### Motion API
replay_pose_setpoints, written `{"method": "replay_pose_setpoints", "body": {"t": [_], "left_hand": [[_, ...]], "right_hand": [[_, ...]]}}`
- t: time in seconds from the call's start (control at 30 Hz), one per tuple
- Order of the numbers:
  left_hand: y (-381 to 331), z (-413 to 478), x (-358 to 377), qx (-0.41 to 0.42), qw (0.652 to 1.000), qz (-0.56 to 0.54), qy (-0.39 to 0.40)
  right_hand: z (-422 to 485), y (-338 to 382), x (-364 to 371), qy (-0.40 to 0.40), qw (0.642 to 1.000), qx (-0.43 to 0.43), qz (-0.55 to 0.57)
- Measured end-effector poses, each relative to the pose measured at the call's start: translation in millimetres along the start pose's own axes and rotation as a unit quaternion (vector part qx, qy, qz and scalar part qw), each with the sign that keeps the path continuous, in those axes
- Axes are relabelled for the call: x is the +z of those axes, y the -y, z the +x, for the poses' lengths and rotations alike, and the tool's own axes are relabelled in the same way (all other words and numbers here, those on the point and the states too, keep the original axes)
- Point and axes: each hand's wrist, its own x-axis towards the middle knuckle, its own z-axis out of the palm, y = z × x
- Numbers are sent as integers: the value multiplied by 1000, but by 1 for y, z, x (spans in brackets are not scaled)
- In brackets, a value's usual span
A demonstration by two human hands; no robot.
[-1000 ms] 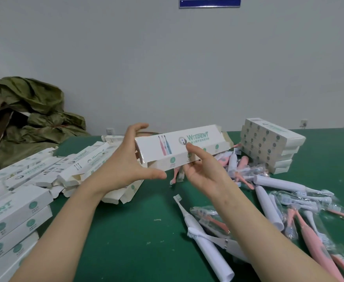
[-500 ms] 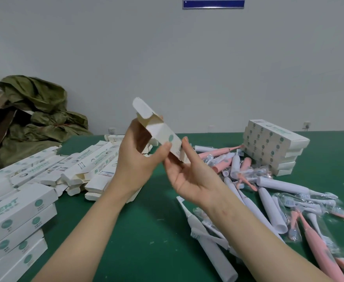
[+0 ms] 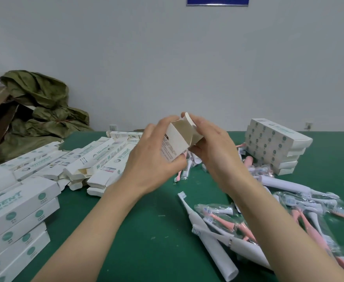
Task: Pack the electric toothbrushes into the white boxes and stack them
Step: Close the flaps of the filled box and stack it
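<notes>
Left hand [image 3: 152, 159] and right hand [image 3: 218, 151] grip a matte cardboard box [image 3: 177, 139], rectangular mouth open; smooth toothbrushes [image 3: 218, 255] at four o'clock

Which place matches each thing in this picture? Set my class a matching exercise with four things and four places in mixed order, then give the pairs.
Things
1. open box
2. stack of boxes
3. green sack
4. white toothbrush

Places
a. lying on the table, near the front
b. held by the left hand and right hand
c. far right of the table
d. against the wall, far left

Pairs: 1-b, 2-c, 3-d, 4-a
</notes>
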Motion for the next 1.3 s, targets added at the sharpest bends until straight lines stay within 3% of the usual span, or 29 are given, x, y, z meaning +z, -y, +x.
{"method": "replay_pose_setpoints", "body": {"t": [0.2, 0.33, 0.43, 0.57, 0.7, 0.87, 0.97, 1.13, 1.3], "left_hand": [[-10, -5, 6, 23, 996, -81, -39], [-11, -6, 6, 34, 995, -84, -49], [-15, -6, 8, 51, 996, -60, -36], [-17, -7, 11, 1, 992, -112, -50], [-11, -6, 13, -24, 992, -117, -38], [-11, -5, 14, -26, 992, -113, -44], [-10, -4, 13, -25, 993, -107, -42], [-11, -3, 9, -26, 993, -105, -42], [-13, -3, 2, -8, 992, -123, -39]], "right_hand": [[-7, -2, 8, -6, 995, -100, -20], [-7, -4, 7, -13, 975, -189, -120], [-7, -5, 4, 5, 976, -184, -116], [-7, -4, -3, 13, 972, -174, -155], [-8, -12, -8, 14, 952, -178, -249], [-8, -14, -5, 9, 937, -199, -287], [-9, -15, -3, 16, 933, -213, -288], [-11, -19, 3, 35, 959, -177, -219], [-13, -16, 5, 50, 872, -284, -396]]}}
